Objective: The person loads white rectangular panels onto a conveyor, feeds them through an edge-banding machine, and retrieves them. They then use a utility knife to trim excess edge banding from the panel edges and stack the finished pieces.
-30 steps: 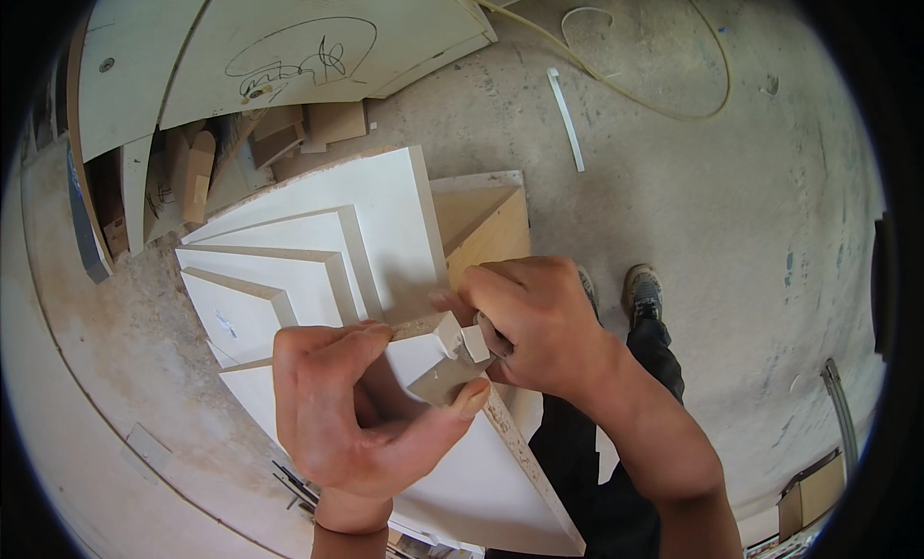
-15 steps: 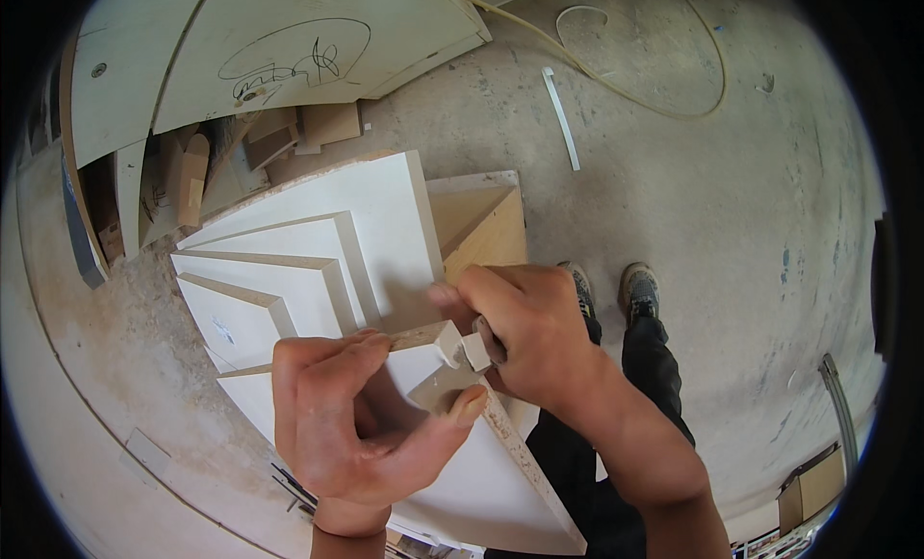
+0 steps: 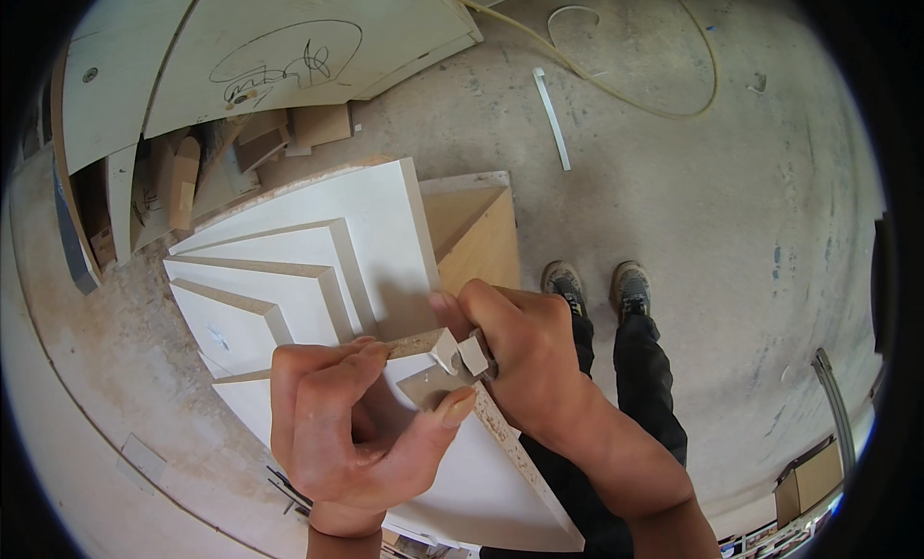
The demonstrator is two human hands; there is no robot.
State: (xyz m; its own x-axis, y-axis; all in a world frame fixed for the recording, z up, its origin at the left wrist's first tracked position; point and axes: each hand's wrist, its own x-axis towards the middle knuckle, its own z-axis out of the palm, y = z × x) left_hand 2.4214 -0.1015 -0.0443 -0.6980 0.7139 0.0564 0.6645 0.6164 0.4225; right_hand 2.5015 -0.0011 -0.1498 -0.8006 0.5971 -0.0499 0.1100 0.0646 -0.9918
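Observation:
A white particleboard panel with raw brown edges lies tilted below my hands. My left hand grips its corner, the fingers curled over the top edge and the thumb pressed by the near edge. A grey flat patch shows between thumb and fingers; whether it is metal or shadowed board I cannot tell. My right hand is closed at the same corner. A small pale block shows against its fingers, with something dark grey beside it; the rest of what it grips is hidden in the palm.
Several white panels stand stepped to the left, beside a plywood-coloured box. A large pale cabinet panel with a scribble stands beyond, near cardboard scraps. A hose and a white strip lie on the floor.
Both hands keep nearly the same hold at the panel corner. My right hand has shifted slightly downward and turned a little. The whole view has moved slightly.

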